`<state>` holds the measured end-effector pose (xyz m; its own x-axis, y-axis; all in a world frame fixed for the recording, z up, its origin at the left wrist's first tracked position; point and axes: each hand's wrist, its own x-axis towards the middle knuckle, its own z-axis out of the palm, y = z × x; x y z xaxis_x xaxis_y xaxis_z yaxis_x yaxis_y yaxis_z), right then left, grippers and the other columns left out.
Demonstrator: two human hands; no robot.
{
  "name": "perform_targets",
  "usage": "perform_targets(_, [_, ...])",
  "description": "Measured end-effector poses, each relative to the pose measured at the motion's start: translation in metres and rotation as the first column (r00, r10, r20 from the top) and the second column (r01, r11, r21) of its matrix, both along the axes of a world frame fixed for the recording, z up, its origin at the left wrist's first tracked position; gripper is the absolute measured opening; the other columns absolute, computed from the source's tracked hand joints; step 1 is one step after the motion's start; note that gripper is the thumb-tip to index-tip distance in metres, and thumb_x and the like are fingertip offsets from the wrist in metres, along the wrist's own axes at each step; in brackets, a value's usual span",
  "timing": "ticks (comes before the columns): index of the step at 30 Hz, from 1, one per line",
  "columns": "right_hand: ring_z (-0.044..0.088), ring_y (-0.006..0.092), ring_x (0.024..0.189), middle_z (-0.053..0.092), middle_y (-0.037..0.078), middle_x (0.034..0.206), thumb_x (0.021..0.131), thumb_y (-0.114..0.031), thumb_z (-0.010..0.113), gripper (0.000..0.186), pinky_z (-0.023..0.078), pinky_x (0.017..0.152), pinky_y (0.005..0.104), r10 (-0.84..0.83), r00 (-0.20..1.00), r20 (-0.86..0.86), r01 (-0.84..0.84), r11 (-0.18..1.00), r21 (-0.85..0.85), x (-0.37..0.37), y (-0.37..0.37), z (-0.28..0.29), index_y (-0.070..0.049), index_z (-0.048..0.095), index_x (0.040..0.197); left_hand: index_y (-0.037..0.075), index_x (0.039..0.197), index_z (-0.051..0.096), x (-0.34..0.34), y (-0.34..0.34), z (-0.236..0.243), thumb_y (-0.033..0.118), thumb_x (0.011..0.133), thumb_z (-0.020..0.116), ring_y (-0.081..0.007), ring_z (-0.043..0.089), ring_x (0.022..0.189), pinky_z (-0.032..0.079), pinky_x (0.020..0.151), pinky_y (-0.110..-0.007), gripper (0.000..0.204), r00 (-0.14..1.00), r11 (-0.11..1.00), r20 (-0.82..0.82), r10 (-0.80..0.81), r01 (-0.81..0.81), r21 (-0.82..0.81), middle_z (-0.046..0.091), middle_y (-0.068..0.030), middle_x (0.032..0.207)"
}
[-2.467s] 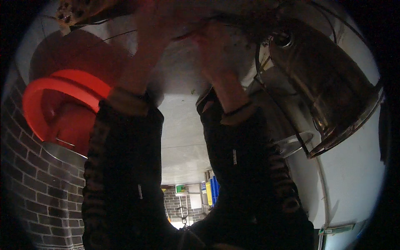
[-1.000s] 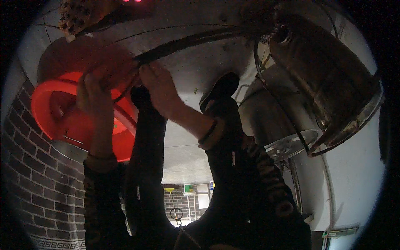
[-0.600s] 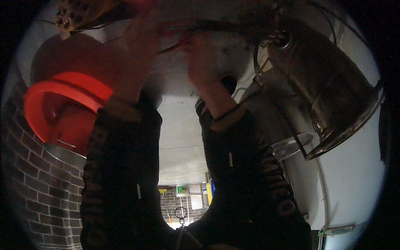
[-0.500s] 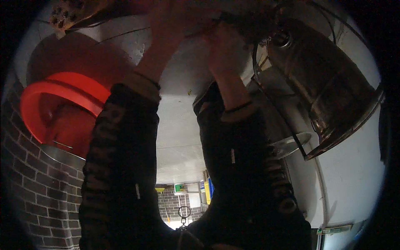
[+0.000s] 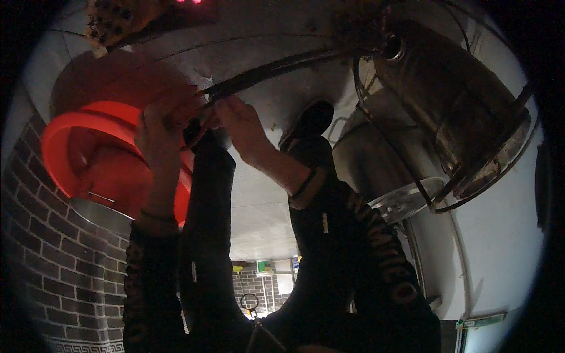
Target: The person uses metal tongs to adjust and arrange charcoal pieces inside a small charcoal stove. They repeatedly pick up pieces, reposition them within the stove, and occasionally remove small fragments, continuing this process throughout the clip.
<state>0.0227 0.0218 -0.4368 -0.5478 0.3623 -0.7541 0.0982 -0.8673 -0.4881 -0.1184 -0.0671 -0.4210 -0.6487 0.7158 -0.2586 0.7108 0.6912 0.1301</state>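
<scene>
A bundle of long dark strands (image 5: 276, 66), like cables or thin hoses, runs from a dark clump (image 5: 359, 29) at the top right down to my hands. My right hand (image 5: 244, 126) is closed, its fingers pinching the bundle's near end. Just left of it, my left hand (image 5: 158, 126) is in shadow in front of the red basin, its fingers closed round the same end. A thin reddish-brown piece (image 5: 199, 130) shows between the hands; its kind is unclear. Both hands are above the grey floor (image 5: 253, 206), between my legs.
The large red basin (image 5: 56, 153) stands at the left by a brick wall (image 5: 44, 241). To the right is a tilted, stained metal drum (image 5: 453, 94), with a metal pot (image 5: 406, 200) below it. An orange-brown block with holes (image 5: 118, 23) lies at the top left.
Both hands have come nearer and to the left from the dark clump, drawing the strands out into a long stretch. A small red glow now shows at the top.
</scene>
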Motion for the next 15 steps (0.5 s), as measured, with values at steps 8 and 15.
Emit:
perform_targets(8, [0.057, 0.0166, 0.083, 0.059, 0.007, 0.088, 0.094, -0.027, 0.043, 0.024, 0.047, 0.077, 0.0329, -0.215, 0.968, -0.132, 0.243, 0.933, 0.264, -0.012, 0.081, -0.041, -0.006, 0.053, 0.093, 0.002, 0.113, 0.052, -0.024, 0.011, -0.033, 0.018, 0.076, 0.065, -0.0308, 0.059, 0.085, 0.049, 0.068, -0.036, 0.042, 0.997, 0.994, -0.017, -0.069, 0.071, 0.085, 0.058, -0.0177, 0.099])
perform_targets(15, [0.056, 0.018, 0.079, 0.059, 0.007, 0.088, 0.093, -0.034, 0.044, 0.028, 0.046, 0.077, 0.0322, -0.415, 0.901, -0.129, 0.429, 0.895, 0.119, -0.009, 0.116, -0.068, -0.007, 0.052, 0.092, 0.001, 0.111, 0.053, -0.037, 0.05, -0.055, 0.023, 0.08, 0.061, -0.0279, 0.058, 0.083, 0.048, 0.066, -0.036, 0.039, 0.994, 0.994, 0.104, -0.036, 0.025, 0.108, 0.058, -0.0163, 0.098])
